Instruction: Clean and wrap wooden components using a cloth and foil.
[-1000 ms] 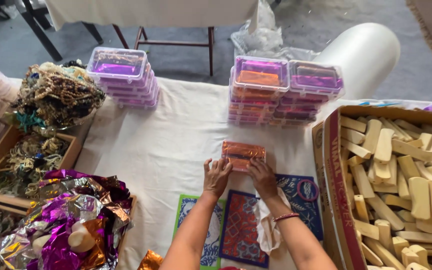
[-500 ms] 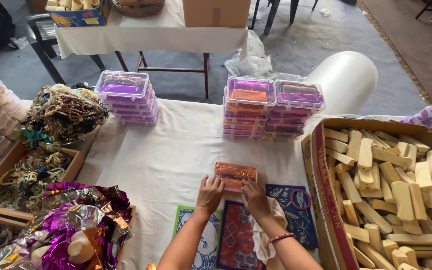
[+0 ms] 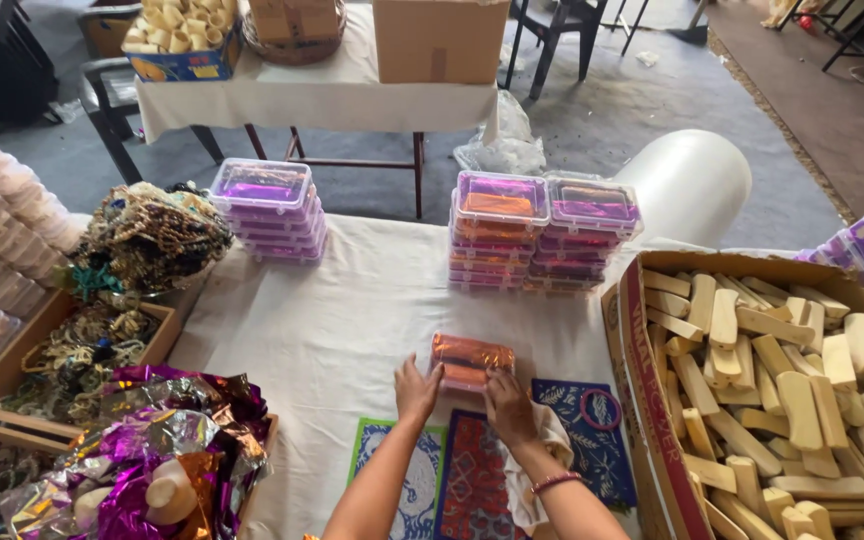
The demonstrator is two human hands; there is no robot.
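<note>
A small clear plastic box with orange foil inside lies on the white cloth in front of me. My left hand presses on its near left corner and my right hand holds its near right edge. Both hands grip the box. Under my forearms lie patterned cards: a green-bordered one, a red and blue one and a dark blue one with a pink ring on it. A white cloth rag lies under my right wrist.
Stacks of clear boxes with purple and orange foil stand at the back and back left. A cardboard box of pale wooden pieces fills the right. At left are beads, a tray of bangles and crumpled foil.
My view has tilted up, showing more of the far table and floor. Both hands stay on the orange box, which now sits slightly lower in view.
</note>
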